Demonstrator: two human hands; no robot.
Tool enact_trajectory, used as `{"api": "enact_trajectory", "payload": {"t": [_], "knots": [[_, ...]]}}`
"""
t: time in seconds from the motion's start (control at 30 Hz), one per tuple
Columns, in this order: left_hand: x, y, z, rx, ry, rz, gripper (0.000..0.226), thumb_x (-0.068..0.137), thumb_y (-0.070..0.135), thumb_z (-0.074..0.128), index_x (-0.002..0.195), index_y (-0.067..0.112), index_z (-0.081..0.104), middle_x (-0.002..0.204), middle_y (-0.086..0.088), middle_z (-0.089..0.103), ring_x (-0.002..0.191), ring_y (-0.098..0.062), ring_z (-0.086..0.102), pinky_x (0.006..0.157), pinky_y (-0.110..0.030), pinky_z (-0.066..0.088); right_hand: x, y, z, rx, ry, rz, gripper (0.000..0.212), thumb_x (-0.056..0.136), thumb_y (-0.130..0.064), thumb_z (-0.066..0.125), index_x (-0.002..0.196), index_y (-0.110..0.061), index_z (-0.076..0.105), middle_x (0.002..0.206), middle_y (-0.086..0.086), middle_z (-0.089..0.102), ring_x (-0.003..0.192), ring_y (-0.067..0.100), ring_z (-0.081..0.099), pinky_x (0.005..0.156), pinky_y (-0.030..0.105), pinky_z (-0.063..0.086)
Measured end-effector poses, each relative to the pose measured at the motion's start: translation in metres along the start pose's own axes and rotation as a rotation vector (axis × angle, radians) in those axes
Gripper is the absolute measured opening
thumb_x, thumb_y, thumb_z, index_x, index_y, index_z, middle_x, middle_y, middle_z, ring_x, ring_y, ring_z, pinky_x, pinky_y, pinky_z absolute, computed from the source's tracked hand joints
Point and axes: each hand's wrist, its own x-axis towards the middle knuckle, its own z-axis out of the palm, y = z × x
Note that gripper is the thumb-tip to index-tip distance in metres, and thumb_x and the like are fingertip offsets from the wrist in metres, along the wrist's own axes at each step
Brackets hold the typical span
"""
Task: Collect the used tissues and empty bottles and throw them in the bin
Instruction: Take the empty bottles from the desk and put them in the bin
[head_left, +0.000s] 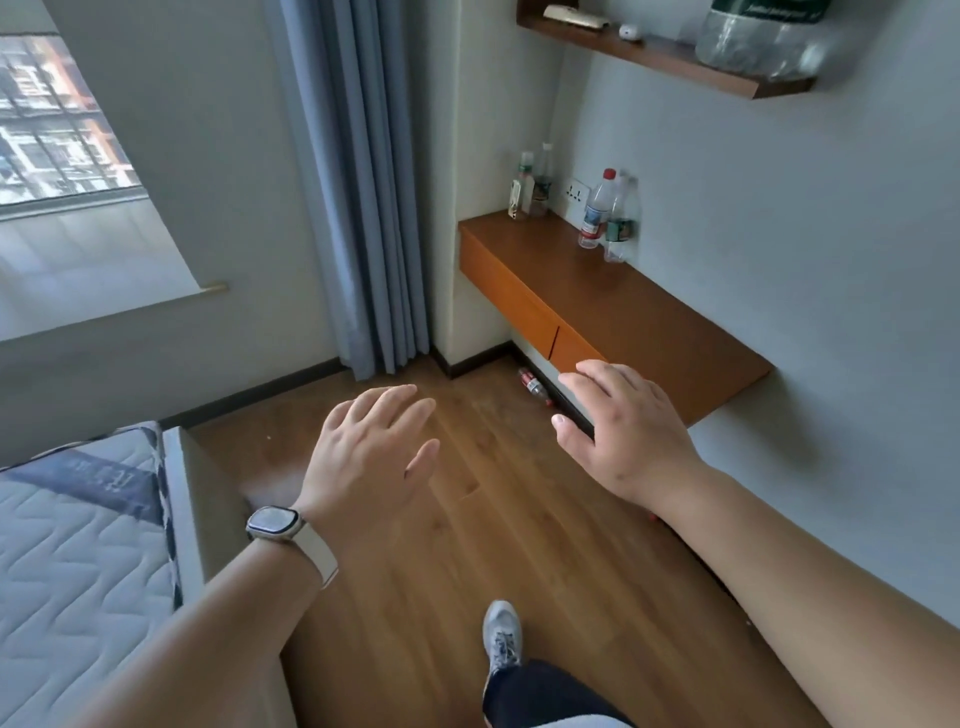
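Observation:
Both hands are held out over the wooden floor, empty, fingers spread. My left hand (371, 447), with a watch on its wrist, hovers mid-frame. My right hand (621, 426) is in front of the near end of the wall-mounted wooden desk (639, 322). A red-labelled bottle (534, 387) lies on the floor under the desk, left of my right hand. On the desk a red-capped bottle (595, 210) and a green-labelled bottle (621, 221) stand by the wall, and two more bottles (535, 179) stand in the far corner. No tissue or bin is in view.
A large clear bottle (758, 39) sits on the upper wall shelf (649, 57). A bed with a quilted mattress (78, 545) fills the lower left. Blue curtains (363, 182) hang beside a window (52, 119). My shoe (501, 636) stands on the floor below.

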Motion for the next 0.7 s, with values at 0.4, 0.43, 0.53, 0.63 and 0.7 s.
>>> {"api": "enact_trajectory", "payload": {"t": [0.4,0.43,0.53,0.63,0.7], "knots": [[0.152,-0.067,0.047,0.074,-0.038,0.053,0.044,0.091,0.047,0.047,0.125,0.022,0.061,0.130,0.001,0.058,0.121,-0.023,0.052,0.099,-0.043,0.041,0.174,0.029,0.068,0.118,-0.017,0.019,0.049,0.095,-0.048,0.039,0.129,-0.016,0.054,0.132,0.003,0.053,0.122,0.023,0.048,0.096,0.042,0.046],[0.169,-0.073,0.051,0.079,-0.043,0.057,0.044,0.091,0.047,0.046,0.125,0.023,0.061,0.130,0.001,0.059,0.121,-0.023,0.052,0.099,-0.043,0.042,0.189,0.036,0.070,0.120,-0.024,0.027,0.050,0.095,-0.048,0.038,0.130,-0.016,0.054,0.133,0.003,0.052,0.123,0.023,0.048,0.096,0.043,0.046],[0.220,-0.090,0.068,0.083,-0.071,0.062,0.045,0.091,0.048,0.045,0.124,0.023,0.061,0.129,0.002,0.059,0.120,-0.022,0.052,0.098,-0.043,0.042,0.233,0.058,0.077,0.115,-0.028,0.038,0.053,0.093,-0.049,0.036,0.131,-0.015,0.054,0.134,0.004,0.052,0.124,0.024,0.047,0.097,0.044,0.044],[0.262,-0.099,0.083,0.088,-0.046,0.050,0.044,0.090,0.047,0.048,0.124,0.023,0.062,0.129,0.002,0.059,0.120,-0.022,0.052,0.098,-0.043,0.042,0.269,0.080,0.083,0.097,-0.036,0.044,0.053,0.093,-0.049,0.037,0.131,-0.016,0.054,0.134,0.004,0.051,0.123,0.024,0.047,0.098,0.043,0.043],[0.286,-0.105,0.091,0.074,-0.036,0.062,0.044,0.090,0.046,0.050,0.125,0.022,0.062,0.128,0.001,0.059,0.119,-0.022,0.053,0.098,-0.044,0.042,0.291,0.092,0.086,0.087,-0.056,0.054,0.051,0.095,-0.049,0.037,0.132,-0.017,0.052,0.136,0.004,0.050,0.125,0.023,0.046,0.099,0.044,0.042]]}}
